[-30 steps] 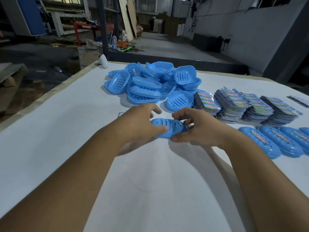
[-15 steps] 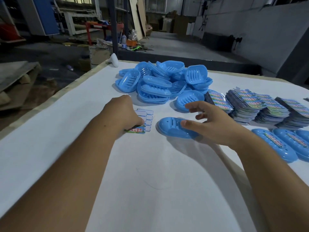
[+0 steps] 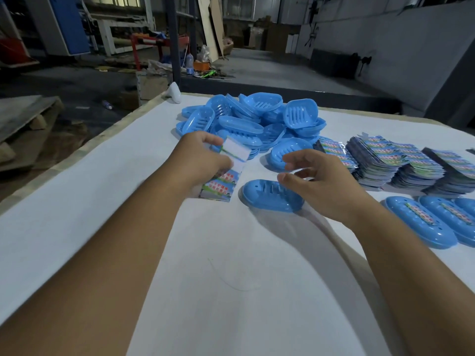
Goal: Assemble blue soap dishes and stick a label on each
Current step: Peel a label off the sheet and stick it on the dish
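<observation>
Soap dish [image 3: 270,197]: smooth blue plastic, slight sheen. Label sheets [image 3: 380,160]: glossy printed paper. Worktop [image 3: 231,278] cover: matt white sheet; edge looks wooden.

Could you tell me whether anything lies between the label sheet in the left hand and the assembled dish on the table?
Nothing visible does: bare white table separates the label sheet from the dish.
</observation>
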The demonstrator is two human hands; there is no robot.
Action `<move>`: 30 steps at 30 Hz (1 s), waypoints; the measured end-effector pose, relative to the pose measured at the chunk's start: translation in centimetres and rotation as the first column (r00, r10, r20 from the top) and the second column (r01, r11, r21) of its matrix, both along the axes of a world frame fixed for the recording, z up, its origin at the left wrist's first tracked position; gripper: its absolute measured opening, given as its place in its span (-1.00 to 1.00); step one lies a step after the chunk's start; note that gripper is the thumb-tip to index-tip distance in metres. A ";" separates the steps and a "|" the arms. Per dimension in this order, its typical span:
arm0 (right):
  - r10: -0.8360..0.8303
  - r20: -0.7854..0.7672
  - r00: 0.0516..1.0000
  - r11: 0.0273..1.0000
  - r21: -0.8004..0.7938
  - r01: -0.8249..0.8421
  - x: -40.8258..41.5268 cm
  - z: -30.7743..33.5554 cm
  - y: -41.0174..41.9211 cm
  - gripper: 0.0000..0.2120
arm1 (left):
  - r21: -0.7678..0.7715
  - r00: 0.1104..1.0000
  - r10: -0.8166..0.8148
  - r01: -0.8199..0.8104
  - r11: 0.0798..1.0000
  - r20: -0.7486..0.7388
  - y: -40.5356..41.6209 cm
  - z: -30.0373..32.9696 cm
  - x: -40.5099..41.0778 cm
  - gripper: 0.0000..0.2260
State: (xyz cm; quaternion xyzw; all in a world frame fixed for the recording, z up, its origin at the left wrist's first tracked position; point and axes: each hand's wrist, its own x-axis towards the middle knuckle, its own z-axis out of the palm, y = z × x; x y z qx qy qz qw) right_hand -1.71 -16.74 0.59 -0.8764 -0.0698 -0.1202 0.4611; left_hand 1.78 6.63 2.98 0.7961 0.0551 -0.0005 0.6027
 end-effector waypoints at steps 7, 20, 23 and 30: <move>0.111 -0.088 0.990 0.942 0.326 -0.077 -0.4 0.7 1.6 -0.67 | -0.224 0.983 -0.164 0.180 0.958 0.087 -3.4 -0.2 -1.4 -0.66; -0.037 -0.125 0.991 0.977 0.206 0.063 0.2 1.1 0.0 -0.69 | 0.015 0.969 -0.184 0.184 0.983 0.163 -3.5 -0.5 -1.8 -0.70; -0.047 -0.136 0.990 0.969 0.233 0.078 0.2 1.0 0.1 -0.68 | 0.004 0.962 -0.215 0.217 0.976 0.166 -3.5 -0.5 -1.9 -0.71; -0.085 -0.053 0.995 0.982 0.166 0.093 -0.6 1.2 0.7 -0.81 | -0.002 0.946 -0.232 0.239 0.971 0.227 -3.8 -0.4 -2.2 -0.69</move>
